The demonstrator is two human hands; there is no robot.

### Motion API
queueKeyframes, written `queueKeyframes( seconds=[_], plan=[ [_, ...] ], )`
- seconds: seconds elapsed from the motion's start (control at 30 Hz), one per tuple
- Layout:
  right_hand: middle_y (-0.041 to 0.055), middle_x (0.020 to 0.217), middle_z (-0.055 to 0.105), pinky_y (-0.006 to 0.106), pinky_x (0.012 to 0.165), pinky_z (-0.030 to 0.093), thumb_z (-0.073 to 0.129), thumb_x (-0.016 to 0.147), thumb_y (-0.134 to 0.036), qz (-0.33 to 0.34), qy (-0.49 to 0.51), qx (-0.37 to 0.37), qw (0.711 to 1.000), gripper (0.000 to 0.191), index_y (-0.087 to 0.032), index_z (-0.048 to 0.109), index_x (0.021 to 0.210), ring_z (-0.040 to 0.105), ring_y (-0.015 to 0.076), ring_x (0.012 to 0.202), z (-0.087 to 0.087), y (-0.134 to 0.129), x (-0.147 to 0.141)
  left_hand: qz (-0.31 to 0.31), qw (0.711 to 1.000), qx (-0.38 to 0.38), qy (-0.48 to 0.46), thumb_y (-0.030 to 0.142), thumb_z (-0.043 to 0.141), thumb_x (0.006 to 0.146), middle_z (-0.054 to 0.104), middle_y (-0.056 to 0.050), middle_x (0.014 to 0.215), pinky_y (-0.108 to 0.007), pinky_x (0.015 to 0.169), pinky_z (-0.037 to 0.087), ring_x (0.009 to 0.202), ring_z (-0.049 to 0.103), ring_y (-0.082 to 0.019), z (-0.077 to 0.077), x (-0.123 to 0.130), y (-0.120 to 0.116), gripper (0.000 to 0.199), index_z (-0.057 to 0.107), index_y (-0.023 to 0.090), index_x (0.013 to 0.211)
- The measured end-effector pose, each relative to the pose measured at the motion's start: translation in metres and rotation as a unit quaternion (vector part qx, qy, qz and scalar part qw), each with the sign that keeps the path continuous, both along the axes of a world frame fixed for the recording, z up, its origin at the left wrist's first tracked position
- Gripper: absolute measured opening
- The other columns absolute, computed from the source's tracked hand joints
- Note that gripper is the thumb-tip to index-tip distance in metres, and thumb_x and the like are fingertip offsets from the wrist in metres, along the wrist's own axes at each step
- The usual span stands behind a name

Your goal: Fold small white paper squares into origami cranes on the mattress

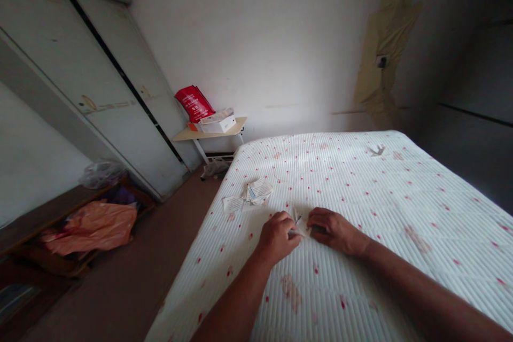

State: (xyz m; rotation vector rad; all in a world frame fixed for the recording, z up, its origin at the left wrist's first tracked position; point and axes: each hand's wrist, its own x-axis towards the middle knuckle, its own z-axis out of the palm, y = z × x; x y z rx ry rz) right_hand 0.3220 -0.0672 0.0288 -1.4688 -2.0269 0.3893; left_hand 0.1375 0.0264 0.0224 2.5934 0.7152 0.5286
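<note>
Between my two hands, just above the bed, is a small folded piece of paper. My left hand pinches its left side with the fingers curled. On the other side, my right hand grips the paper between thumb and fingers. Part of the paper is hidden behind the fingers, so its full shape does not show. A loose pile of printed paper pieces lies on the bed, ahead and to the left of my hands. Farther back on the right rests a folded paper shape with pointed ends.
The bed has a ribbed white cover with red specks. Behind it at left, a small table bears a red bag and a white box. A wardrobe and an orange plastic bag are on the left.
</note>
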Motion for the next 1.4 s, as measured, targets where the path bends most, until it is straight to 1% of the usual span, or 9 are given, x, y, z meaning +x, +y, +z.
queueKeyframes(
  seconds=[0.1, 0.27, 0.63, 0.73, 0.83, 0.97, 1.07, 1.23, 1.4],
  plan=[
    [0.0074, 0.091, 0.060, 0.028, 0.074, 0.045, 0.054, 0.080, -0.016, -0.003, -0.001, 0.000, 1.000, 0.013, -0.017, 0.064, 0.088, 0.056, 0.0167, 0.081, -0.0004, 0.0001, 0.0003, 0.008, 1.000, 0.001, -0.002, 0.021, 0.067, 0.066, 0.060, -0.002, 0.082, -0.025, 0.075, 0.041, 0.081, 0.054, -0.016, -0.0015, -0.0009, 0.0008, 0.007, 0.062, 0.019, 0.071],
    [0.0066, 0.087, 0.059, 0.027, 0.074, 0.045, 0.052, 0.083, -0.018, -0.009, -0.010, -0.008, 1.000, 0.012, -0.017, 0.063, 0.087, 0.056, 0.0162, 0.081, 0.0000, 0.0006, 0.0004, 0.013, 1.000, 0.012, -0.009, 0.023, 0.068, 0.066, 0.059, -0.001, 0.081, -0.024, 0.075, 0.040, 0.080, 0.054, -0.015, -0.0034, 0.0002, 0.0006, 0.010, 0.062, 0.020, 0.072],
    [0.0056, 0.084, 0.059, 0.027, 0.073, 0.044, 0.048, 0.087, -0.020, -0.007, -0.012, -0.001, 1.000, 0.016, -0.017, 0.063, 0.083, 0.056, 0.0156, 0.080, -0.0027, 0.0026, 0.0011, 0.005, 0.999, 0.040, -0.017, 0.021, 0.061, 0.073, 0.059, -0.001, 0.080, -0.025, 0.077, 0.041, 0.080, 0.054, -0.014, -0.0023, -0.0001, -0.0018, 0.003, 0.059, 0.019, 0.072],
    [0.0059, 0.085, 0.059, 0.027, 0.074, 0.044, 0.047, 0.087, -0.019, -0.003, -0.011, 0.004, 1.000, 0.017, -0.017, 0.063, 0.083, 0.056, 0.0154, 0.080, -0.0020, 0.0025, 0.0008, 0.000, 0.998, 0.054, -0.013, 0.020, 0.057, 0.075, 0.059, -0.001, 0.079, -0.025, 0.079, 0.041, 0.081, 0.054, -0.014, -0.0017, -0.0003, -0.0025, 0.004, 0.059, 0.019, 0.072],
    [0.0065, 0.088, 0.060, 0.027, 0.074, 0.045, 0.049, 0.085, -0.018, -0.004, -0.015, 0.008, 1.000, 0.015, -0.017, 0.063, 0.084, 0.056, 0.0153, 0.080, -0.0016, 0.0020, 0.0008, -0.002, 0.998, 0.059, -0.014, 0.019, 0.059, 0.073, 0.059, -0.001, 0.080, -0.026, 0.078, 0.042, 0.081, 0.054, -0.015, -0.0019, -0.0003, -0.0027, 0.001, 0.059, 0.019, 0.072],
    [0.0071, 0.089, 0.060, 0.027, 0.075, 0.045, 0.050, 0.084, -0.017, -0.009, -0.024, 0.010, 1.000, 0.013, -0.016, 0.064, 0.086, 0.056, 0.0157, 0.082, -0.0038, 0.0017, 0.0015, 0.005, 0.998, 0.057, -0.020, 0.020, 0.063, 0.068, 0.059, -0.001, 0.080, -0.026, 0.075, 0.043, 0.079, 0.054, -0.015, -0.0038, -0.0001, -0.0022, 0.006, 0.060, 0.019, 0.073],
    [0.0072, 0.088, 0.060, 0.027, 0.074, 0.046, 0.050, 0.085, -0.019, -0.013, -0.029, 0.014, 0.999, 0.014, -0.016, 0.064, 0.085, 0.056, 0.0156, 0.081, -0.0059, 0.0022, 0.0017, 0.006, 0.998, 0.061, -0.020, 0.021, 0.064, 0.068, 0.059, -0.001, 0.080, -0.026, 0.075, 0.043, 0.079, 0.054, -0.015, -0.0056, 0.0001, -0.0017, 0.007, 0.060, 0.019, 0.072],
    [0.0074, 0.087, 0.061, 0.027, 0.073, 0.046, 0.047, 0.088, -0.022, -0.014, -0.028, 0.022, 0.999, 0.019, -0.017, 0.065, 0.084, 0.057, 0.0154, 0.079, -0.0037, 0.0031, 0.0006, -0.001, 0.997, 0.072, -0.013, 0.021, 0.062, 0.072, 0.059, -0.001, 0.080, -0.026, 0.076, 0.043, 0.081, 0.054, -0.015, -0.0071, 0.0004, -0.0018, 0.004, 0.059, 0.019, 0.074],
    [0.0069, 0.084, 0.061, 0.026, 0.072, 0.046, 0.046, 0.089, -0.023, -0.009, -0.032, 0.018, 0.999, 0.021, -0.016, 0.064, 0.081, 0.057, 0.0152, 0.079, -0.0006, 0.0024, 0.0003, -0.004, 0.997, 0.083, -0.001, 0.022, 0.059, 0.075, 0.059, -0.002, 0.080, -0.026, 0.077, 0.043, 0.081, 0.054, -0.015, -0.0019, 0.0005, -0.0040, 0.004, 0.059, 0.018, 0.072]
  ],
)
